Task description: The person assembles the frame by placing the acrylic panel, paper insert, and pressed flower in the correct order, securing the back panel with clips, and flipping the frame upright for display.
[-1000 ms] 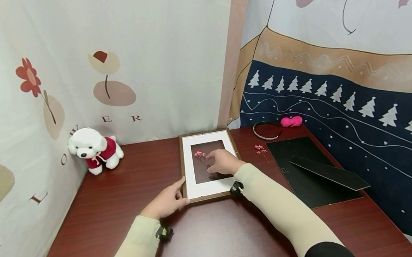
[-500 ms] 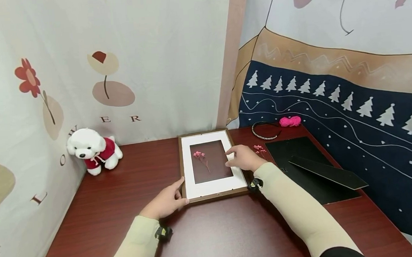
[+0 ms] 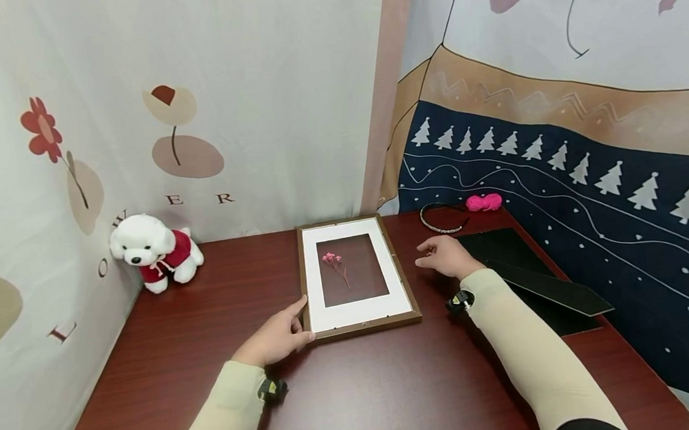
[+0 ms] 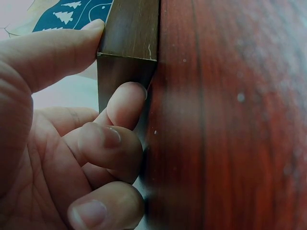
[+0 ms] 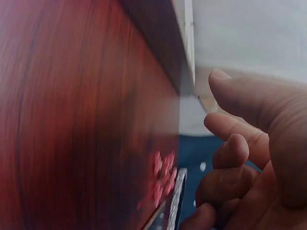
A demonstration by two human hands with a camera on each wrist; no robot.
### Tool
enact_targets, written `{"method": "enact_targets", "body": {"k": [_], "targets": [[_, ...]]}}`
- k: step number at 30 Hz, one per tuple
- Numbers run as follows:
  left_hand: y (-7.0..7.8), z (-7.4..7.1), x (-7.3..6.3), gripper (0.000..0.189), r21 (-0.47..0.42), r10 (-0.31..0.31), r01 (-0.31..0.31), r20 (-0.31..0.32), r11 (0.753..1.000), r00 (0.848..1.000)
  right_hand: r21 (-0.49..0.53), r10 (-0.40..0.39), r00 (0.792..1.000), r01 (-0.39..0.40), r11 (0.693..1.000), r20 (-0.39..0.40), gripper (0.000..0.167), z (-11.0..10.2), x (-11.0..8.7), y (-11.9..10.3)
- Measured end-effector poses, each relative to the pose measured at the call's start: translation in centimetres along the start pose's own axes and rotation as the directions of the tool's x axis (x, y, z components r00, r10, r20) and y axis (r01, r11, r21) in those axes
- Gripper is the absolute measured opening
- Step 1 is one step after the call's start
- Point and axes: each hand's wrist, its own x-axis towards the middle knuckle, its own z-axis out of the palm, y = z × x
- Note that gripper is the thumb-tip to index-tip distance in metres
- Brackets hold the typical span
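In the head view, your left hand (image 3: 276, 335) pinches the near-left corner of the frame (image 3: 368, 329), probably to steady it; a pink sprig (image 3: 332, 259) lies inside the opening of the white mat (image 3: 355, 315). Your right hand (image 3: 448, 255) hangs between frame and black backboard (image 3: 510, 245), relaxed, holding nothing. The glossy red-brown bench (image 3: 354, 396) meets printed cloth (image 3: 275, 115) behind. The left wrist view shows two fingers astride the corner; the right, blurred pink blossoms (image 5: 171, 181) on the bench beyond your loosely bent fingers.

Head view looks forward-down toward the far edge of the desk (image 3: 353, 383). Close-in wrist views share the picture frame (image 3: 368, 329).
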Motion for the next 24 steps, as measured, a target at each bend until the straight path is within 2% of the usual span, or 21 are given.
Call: {"method": "enact_targets", "body": {"k": [10, 14, 24], "targets": [[0.1, -0.1, -0.1, 0.091, -0.004, 0.000, 0.000, 0.001, 1.000, 1.000, 0.018, 0.062, 0.997, -0.061, 0.998, -0.041, 0.038, -1.3, -0.2, 2.9], [0.2, 0.0, -0.1, 0.090, 0.009, -0.001, 0.001, -0.007, 1.000, 1.000, 0.016, 0.095, 0.995, -0.095, 0.995, -0.040, 0.034, -1.4, -0.3, 3.4], [0.1, 0.0, -0.1, 0.090, -0.003, -0.004, 0.004, -0.007, 1.000, 1.000, -0.024, 0.117, 0.992, -0.118, 0.993, -0.048, 0.025, -1.3, -0.4, 3.9]]}}
